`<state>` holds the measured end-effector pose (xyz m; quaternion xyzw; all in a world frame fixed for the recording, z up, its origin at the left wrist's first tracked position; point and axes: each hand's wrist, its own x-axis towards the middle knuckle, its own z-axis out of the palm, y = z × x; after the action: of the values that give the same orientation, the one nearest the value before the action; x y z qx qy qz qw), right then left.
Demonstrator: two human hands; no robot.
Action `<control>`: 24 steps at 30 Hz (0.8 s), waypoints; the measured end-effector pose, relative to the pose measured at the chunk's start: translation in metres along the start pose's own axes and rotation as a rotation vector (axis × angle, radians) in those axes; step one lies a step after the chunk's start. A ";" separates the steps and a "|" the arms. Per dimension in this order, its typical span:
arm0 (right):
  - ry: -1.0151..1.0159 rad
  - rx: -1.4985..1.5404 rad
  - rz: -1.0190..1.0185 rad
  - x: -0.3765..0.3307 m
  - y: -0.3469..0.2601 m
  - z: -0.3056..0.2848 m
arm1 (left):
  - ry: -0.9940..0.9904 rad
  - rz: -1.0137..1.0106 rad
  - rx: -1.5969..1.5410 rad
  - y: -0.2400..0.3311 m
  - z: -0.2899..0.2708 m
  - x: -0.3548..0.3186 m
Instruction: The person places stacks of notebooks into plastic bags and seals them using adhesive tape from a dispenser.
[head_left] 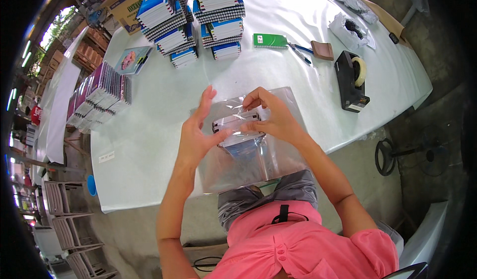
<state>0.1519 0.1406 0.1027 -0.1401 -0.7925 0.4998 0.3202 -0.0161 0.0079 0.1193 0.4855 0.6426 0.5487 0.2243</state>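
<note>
Far left on the white table (149, 130): dark spiral notebooks fanned in a row (99, 97). Behind, blue-covered notebook stacks (191, 18). At centre, near the table's front edge, a clear plastic bag (248, 154), mouth turned away from the body, with a small stack of spiral notebooks (238, 130) inside. Left hand (196, 132) against the stack's left end, fingers spread and raised, thumb pressed on the plastic. Stack's long axis crosswise, spanning from one hand to the other. Right hand (273, 117) over its right end, thumb and forefinger pinching the bag's film, equally near. Further right, a green notebook (270, 41), then a black tape dispenser (352, 80).
</note>
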 end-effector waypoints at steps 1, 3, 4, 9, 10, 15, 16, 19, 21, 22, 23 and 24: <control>-0.019 0.054 0.087 0.002 -0.001 0.001 | -0.117 -0.150 -0.231 -0.007 -0.005 0.005; -0.079 0.142 0.204 0.010 -0.003 -0.001 | -0.234 -0.299 -0.465 -0.020 -0.013 0.015; -0.134 0.227 0.322 0.014 -0.003 -0.003 | -0.373 -0.427 -0.448 -0.025 -0.016 0.020; -0.195 0.449 0.429 0.018 0.005 -0.001 | -0.571 -0.551 -0.368 -0.031 -0.021 0.021; -0.194 0.497 0.418 0.018 0.003 0.001 | -0.541 -0.514 -0.376 -0.030 -0.019 0.020; -0.261 0.433 0.382 0.017 0.002 -0.002 | -0.583 -0.460 -0.396 -0.018 -0.022 0.019; -0.276 0.414 0.330 0.017 0.003 -0.002 | -0.574 -0.444 -0.352 -0.011 -0.021 0.017; -0.257 0.380 0.231 0.017 -0.001 0.000 | -0.599 -0.221 -0.079 -0.005 -0.024 0.014; -0.301 0.228 0.137 0.017 -0.001 -0.005 | -0.626 -0.012 0.149 0.001 -0.026 0.008; -0.347 0.077 0.044 0.018 -0.002 -0.008 | -0.620 0.145 0.431 0.008 -0.027 0.002; -0.342 0.076 0.044 0.016 -0.005 -0.014 | -0.601 0.305 0.712 0.014 -0.028 -0.003; -0.438 -0.153 -0.037 0.014 -0.012 -0.023 | -0.603 0.307 0.710 0.017 -0.028 -0.007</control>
<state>0.1571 0.1587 0.1256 -0.0374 -0.8810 0.4509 0.1380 -0.0298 -0.0130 0.1419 0.7582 0.6176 0.1576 0.1375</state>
